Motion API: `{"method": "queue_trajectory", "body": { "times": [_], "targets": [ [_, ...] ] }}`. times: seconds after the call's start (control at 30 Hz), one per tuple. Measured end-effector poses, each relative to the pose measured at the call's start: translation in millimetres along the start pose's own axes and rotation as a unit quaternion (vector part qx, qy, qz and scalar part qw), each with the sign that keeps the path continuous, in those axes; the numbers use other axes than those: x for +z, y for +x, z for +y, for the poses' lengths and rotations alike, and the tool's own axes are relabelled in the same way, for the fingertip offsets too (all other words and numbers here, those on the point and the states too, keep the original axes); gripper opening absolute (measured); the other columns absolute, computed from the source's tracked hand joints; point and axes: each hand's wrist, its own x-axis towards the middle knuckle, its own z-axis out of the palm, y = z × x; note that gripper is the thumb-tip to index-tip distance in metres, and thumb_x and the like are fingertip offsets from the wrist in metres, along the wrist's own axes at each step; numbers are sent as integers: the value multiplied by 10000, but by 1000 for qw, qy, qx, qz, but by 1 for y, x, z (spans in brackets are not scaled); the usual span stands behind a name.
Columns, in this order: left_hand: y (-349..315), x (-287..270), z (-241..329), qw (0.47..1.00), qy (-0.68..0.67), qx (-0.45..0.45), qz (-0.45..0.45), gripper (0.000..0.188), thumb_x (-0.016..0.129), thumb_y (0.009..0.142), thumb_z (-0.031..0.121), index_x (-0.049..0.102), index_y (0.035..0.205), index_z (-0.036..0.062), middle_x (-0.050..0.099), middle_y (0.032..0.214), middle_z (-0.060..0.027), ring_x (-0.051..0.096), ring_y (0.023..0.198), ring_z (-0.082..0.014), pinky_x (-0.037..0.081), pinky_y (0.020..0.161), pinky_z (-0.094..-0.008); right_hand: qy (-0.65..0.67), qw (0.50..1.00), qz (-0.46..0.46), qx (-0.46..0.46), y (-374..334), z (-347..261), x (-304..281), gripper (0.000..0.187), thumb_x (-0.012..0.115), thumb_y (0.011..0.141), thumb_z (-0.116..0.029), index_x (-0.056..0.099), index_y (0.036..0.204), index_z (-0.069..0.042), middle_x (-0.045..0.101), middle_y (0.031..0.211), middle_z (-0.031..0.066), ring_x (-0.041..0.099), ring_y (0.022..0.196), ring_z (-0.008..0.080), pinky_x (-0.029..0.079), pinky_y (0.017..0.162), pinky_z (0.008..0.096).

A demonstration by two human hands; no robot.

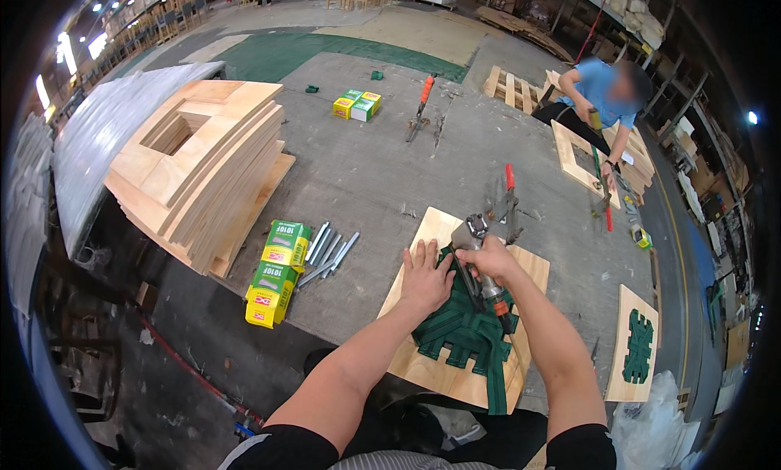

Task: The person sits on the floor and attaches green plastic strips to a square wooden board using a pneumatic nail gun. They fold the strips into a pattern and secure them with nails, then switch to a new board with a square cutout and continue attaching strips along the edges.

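In front of me lies a pale wooden board [530, 268] with dark green webbing straps [465, 327] woven over its middle. One strap end hangs down toward the board's near edge. My right hand [493, 261] is wrapped round a pneumatic staple gun [470, 232], a metal tool with an orange-ringed fitting [493, 299]. The gun is tilted over the far part of the webbing; its tip is hidden. To its left, my left hand [426, 281] lies flat on the board, fingers spread, the fingertips next to the straps.
Staple strips [327, 252] lie beside green-and-yellow boxes [277, 273] on the left. Behind them rises a stack of wooden frames [213, 157]. A red-handled tool [510, 195] rests beyond my board; a webbed board [630, 340] sits at right. Far right, a co-worker [606, 91] handles a frame.
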Motion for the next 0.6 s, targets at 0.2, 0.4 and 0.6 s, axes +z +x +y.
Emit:
{"method": "queue_trajectory", "body": {
  "times": [0.2, 0.4, 0.6],
  "targets": [
    [-1, -2, -1, 1000, -16, 1, 1, 475, 532, 1040, 406, 615, 1444, 170, 460, 1567, -203, 335, 1506, -434, 211, 1200, -679, -33, 999, 13, 21, -2, -5, 0, 197, 788, 905, -145, 667, 878, 9, 656, 729, 55, 565, 516, 126, 441, 440, 300],
    [-2, -4, -6, 998, -44, 10, 32, 375, 625, 986, 287, 700, 1319, 132, 543, 1435, -183, 419, 1434, -424, 259, 1180, -674, -30, 999, -16, 2, 2, -2, 6, 193, 790, 904, -139, 668, 925, 9, 653, 759, 49, 563, 523, 125, 446, 450, 299],
    [-3, -6, -4, 997, -68, 12, 31, 330, 646, 966, 249, 732, 1259, 125, 555, 1354, -170, 433, 1410, -409, 274, 1174, -666, -11, 1000, 2, 8, -10, 1, -8, 238, 782, 907, -127, 663, 1052, 19, 646, 799, 32, 553, 531, 111, 455, 457, 294]
  ]
}}
